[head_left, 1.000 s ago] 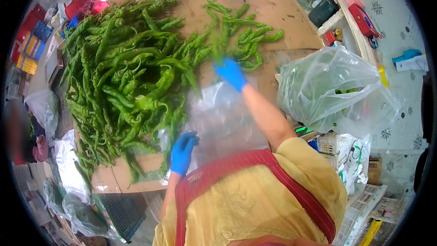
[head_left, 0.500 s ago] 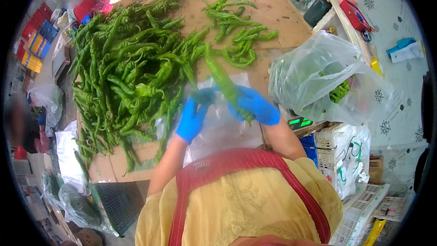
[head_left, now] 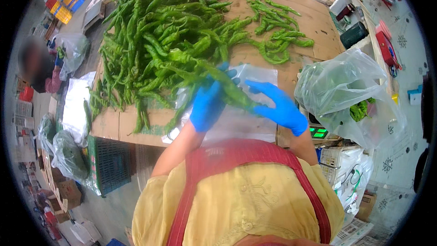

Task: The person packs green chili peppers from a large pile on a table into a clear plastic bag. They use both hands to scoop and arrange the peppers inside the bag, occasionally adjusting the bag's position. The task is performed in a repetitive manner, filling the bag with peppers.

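My left hand [head_left: 207,105], in a blue glove, is closed around a long green chili pepper [head_left: 234,93] that slants down toward the right. My right hand [head_left: 283,110], gloved in blue too, has its thumb and fingers spread apart close to the pepper's lower end; whether the thumb touches it I cannot tell. Beneath both hands lies a clear plastic sheet or bag [head_left: 246,125] on the cardboard. A big heap of green peppers [head_left: 159,41] rises just beyond my left hand. Farther off to the right is a smaller loose group of peppers [head_left: 277,41].
Flattened cardboard [head_left: 314,23] covers the table. At the right stands an open clear plastic bag [head_left: 337,82] with some peppers inside, over a scale with a lit green display [head_left: 318,133]. A dark cylindrical container [head_left: 354,35] is beyond it. Below the table's left edge sits a green crate [head_left: 111,164].
The long pepper has shifted from beside my right hand into my left hand's grasp. My right hand has opened and moved off to the right. The whole view has turned somewhat.
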Motion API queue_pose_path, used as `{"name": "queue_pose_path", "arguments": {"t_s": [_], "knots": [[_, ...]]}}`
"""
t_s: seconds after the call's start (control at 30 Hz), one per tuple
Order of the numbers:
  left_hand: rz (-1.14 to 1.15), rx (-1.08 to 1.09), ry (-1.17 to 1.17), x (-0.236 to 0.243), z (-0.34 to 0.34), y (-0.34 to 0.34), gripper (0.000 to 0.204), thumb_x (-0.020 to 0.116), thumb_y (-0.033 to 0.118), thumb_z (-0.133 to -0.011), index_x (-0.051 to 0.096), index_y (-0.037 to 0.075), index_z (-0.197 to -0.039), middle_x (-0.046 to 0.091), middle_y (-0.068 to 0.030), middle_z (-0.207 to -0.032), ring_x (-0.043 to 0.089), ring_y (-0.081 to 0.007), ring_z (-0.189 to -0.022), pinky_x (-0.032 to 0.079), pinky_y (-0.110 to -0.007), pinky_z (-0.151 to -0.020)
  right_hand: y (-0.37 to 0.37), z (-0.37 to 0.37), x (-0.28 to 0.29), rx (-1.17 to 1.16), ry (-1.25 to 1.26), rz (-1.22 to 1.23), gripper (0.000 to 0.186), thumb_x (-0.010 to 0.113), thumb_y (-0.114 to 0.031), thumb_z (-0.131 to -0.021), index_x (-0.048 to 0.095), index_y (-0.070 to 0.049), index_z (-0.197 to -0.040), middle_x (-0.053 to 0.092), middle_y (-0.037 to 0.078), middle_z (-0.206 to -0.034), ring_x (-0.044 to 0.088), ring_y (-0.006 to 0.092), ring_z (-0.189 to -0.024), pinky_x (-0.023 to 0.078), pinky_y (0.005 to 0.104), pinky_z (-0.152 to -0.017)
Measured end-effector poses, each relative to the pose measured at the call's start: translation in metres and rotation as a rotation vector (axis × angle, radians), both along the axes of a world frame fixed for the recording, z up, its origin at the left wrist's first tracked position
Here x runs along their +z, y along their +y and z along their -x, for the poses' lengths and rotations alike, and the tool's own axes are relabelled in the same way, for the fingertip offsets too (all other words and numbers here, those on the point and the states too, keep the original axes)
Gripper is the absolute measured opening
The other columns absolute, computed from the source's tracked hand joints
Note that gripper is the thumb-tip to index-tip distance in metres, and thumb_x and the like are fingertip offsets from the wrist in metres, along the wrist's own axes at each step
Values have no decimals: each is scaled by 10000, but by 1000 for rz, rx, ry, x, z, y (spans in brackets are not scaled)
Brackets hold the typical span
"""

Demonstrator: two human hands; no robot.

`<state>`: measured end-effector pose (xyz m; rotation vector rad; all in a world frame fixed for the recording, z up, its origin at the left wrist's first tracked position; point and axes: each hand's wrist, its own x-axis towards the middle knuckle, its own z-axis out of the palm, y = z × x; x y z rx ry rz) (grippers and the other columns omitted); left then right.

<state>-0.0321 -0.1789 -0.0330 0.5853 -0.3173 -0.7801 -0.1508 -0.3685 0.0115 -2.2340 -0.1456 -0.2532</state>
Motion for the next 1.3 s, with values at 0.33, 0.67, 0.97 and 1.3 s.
{"name": "queue_pose_path", "arguments": {"t_s": [0.33, 0.67, 0.97, 1.3], "knots": [[26, -127, 36, -10, 9, -9, 720, 550, 349, -940, 158, 113, -1496, 265, -153, -1500, 313, -312, -1360, 272, -470, -1113, 19, 14, -25, -141, 211, -475, 392, 645, -111, -873, 580, -77, -1258, 630, 85, -1154, 594, 147, -1020, 474, 293, -884], [88, -41, 185, -26, 5, -2, 511, 513, 161, -963, 328, 80, -1432, 427, -108, -1422, 403, -284, -1316, 323, -437, -1101, -4, 25, -34, -314, -99, -482, 461, 679, -114, -837, 552, -56, -1277, 589, 97, -1191, 591, 190, -1036, 478, 324, -882], [-300, -477, -704, 87, 68, -67, 841, 706, 245, -819, 214, 73, -1479, 303, -115, -1490, 365, -249, -1318, 311, -404, -1082, 3, 67, -29, -401, -315, -263, 816, 768, -187, -714, 345, -49, -1398, 496, 161, -1230, 536, 307, -1131, 401, 440, -992], [-198, -205, -1344, 127, 141, -222, 836, 737, 199, -790, 268, 37, -1463, 353, -180, -1466, 328, -261, -1366, 246, -384, -1125, -192, 253, 32, -885, -601, -331, 498, 695, -190, -802, 476, -67, -1232, 529, 94, -1177, 520, 184, -1094, 443, 341, -937]]}}
